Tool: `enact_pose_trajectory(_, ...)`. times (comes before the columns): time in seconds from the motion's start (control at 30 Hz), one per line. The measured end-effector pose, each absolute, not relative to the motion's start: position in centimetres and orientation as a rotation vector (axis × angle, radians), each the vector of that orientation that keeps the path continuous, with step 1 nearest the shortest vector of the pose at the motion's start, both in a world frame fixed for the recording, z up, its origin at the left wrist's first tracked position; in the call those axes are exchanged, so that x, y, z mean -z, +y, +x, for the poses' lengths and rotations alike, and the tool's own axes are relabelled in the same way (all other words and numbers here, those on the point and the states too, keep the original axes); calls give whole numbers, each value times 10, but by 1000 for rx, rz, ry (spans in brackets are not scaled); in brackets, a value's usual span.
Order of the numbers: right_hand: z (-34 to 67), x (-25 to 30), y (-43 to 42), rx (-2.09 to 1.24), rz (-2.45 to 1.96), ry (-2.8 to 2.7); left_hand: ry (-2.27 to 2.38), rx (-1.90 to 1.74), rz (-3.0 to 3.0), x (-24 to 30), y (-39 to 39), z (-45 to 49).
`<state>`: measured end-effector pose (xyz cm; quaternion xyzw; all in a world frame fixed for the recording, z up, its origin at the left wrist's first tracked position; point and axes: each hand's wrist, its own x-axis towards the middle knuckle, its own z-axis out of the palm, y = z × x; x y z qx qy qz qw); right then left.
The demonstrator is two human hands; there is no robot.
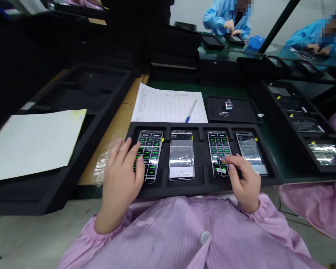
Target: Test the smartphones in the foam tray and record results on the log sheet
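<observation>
A black foam tray (pixel 164 190) in front of me holds several smartphones side by side. My left hand (pixel 123 179) rests over the left edge of the leftmost smartphone (pixel 152 153), fingers spread and holding nothing. That screen shows a dark grid with green labels. Beside it lies a smartphone with a grey and white screen (pixel 181 155). My right hand (pixel 245 179) has its fingertips at the third smartphone (pixel 218 145), which shows a similar green-labelled grid. The rightmost smartphone (pixel 249 149) is partly covered by my right hand. Small yellow tabs stick out at the phones' edges.
Behind the tray lie a printed form (pixel 168 104), a pen (pixel 190 111) and a small black tray (pixel 240 116) with a metal tally counter (pixel 227 106). White paper (pixel 36 142) covers a left-hand tray. Another phone tray (pixel 299 149) stands right; blue-sleeved co-workers sit across.
</observation>
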<state>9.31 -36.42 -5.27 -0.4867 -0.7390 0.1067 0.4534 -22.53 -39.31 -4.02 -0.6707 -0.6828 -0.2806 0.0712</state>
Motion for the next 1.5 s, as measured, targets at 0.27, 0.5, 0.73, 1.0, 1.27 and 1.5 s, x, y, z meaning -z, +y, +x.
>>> enact_pose_trajectory(0.27,126,54,-351,-153,-1383,-1375,-1976,937,-2004,36,-394,-223)
enact_pose_trajectory(0.5,125,55,-353,-234,-1402,-1488,-2067,1001,-1984,32,-395,-221)
enact_pose_trajectory(0.73,127,56,-354,-233,-1382,-1530,-2049,1051,-1979,32,-396,-222)
enact_pose_trajectory(1.0,126,55,-354,-219,-1365,-1503,-2129,1008,-1979,29,-397,-219)
enact_pose_trajectory(1.27,127,53,-352,-123,-1420,-1626,-2024,1012,-1982,33,-396,-221)
enact_pose_trajectory(1.5,134,56,-355,-14,-1429,-1666,-2109,1235,-1773,38,-403,-223)
